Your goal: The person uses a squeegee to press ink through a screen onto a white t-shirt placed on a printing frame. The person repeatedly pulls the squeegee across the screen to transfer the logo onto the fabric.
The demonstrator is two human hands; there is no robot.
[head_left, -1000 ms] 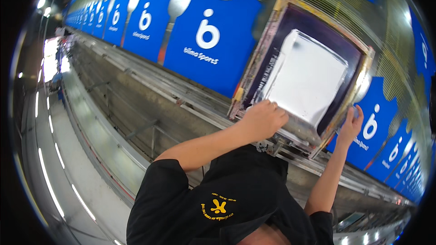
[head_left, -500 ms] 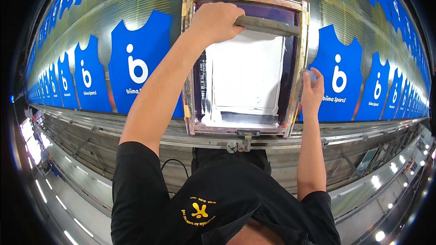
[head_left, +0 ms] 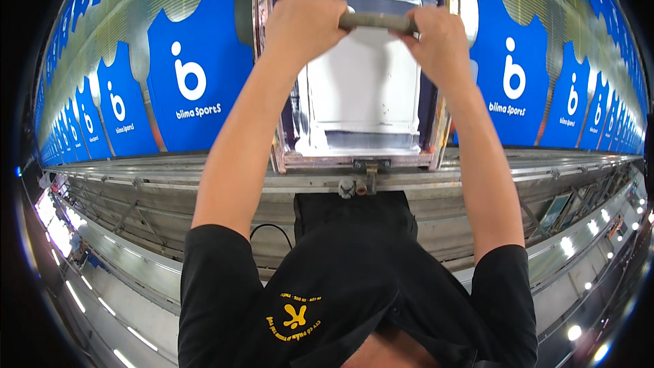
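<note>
Your left hand [head_left: 303, 27] and right hand [head_left: 439, 41] are both curled shut around the squeegee handle [head_left: 378, 22], one at each end, at the far edge of the printing screen frame [head_left: 354, 160]. The frame lies on the long printing table [head_left: 204, 177], between blue jerseys [head_left: 197, 75].
</note>
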